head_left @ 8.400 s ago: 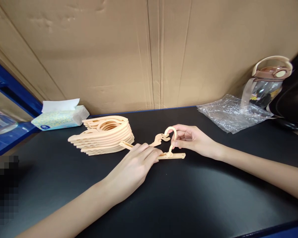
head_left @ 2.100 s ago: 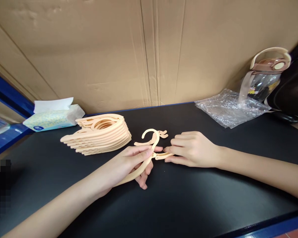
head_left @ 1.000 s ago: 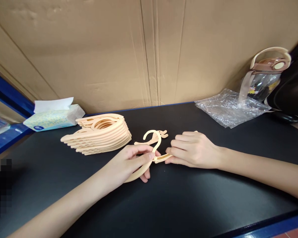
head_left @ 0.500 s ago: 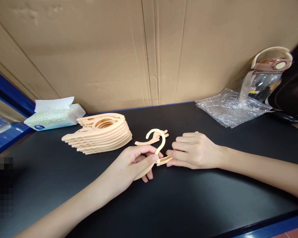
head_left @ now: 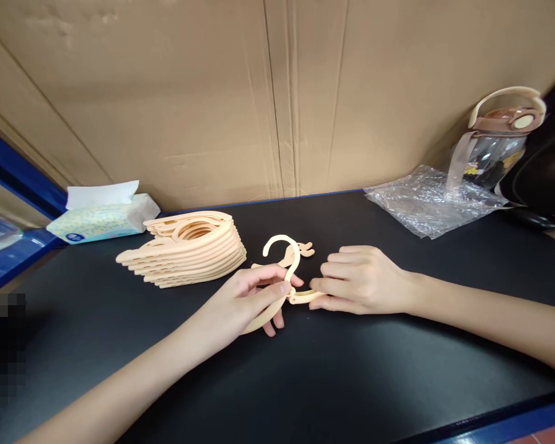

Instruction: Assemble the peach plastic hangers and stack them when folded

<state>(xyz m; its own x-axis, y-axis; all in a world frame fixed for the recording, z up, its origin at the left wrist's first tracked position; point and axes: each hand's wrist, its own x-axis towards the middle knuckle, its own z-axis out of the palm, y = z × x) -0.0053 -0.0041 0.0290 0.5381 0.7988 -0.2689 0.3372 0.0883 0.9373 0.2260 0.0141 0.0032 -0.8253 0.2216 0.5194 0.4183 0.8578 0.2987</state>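
Between my two hands is a cream plastic folding clothes hanger [head_left: 296, 259], its hook curving up. My left hand [head_left: 254, 296] pinches it just below the hook with thumb and fingers. Part of one hanger arm shows under that palm. My right hand [head_left: 361, 280] is closed around the other arm, hiding most of it; the two parts meet at a joint between the hands. Behind the hook lies a loose cream hanger piece [head_left: 306, 250], partly covered by my left fingers. Farther left, a stack of folded cream hangers [head_left: 198, 253] rests on the black tabletop [head_left: 333, 370].
A tissue pack [head_left: 104, 219] sits at the back left. At the back right, a clear plastic bag [head_left: 425, 200] lies in front of a water bottle [head_left: 494, 154] with a handle. A cardboard wall [head_left: 189, 105] stands along the table's back edge.
My left hand has shifted slightly left and the hook has tilted left with it. More of the arm beside my right hand shows. My right hand has stayed nearly still.
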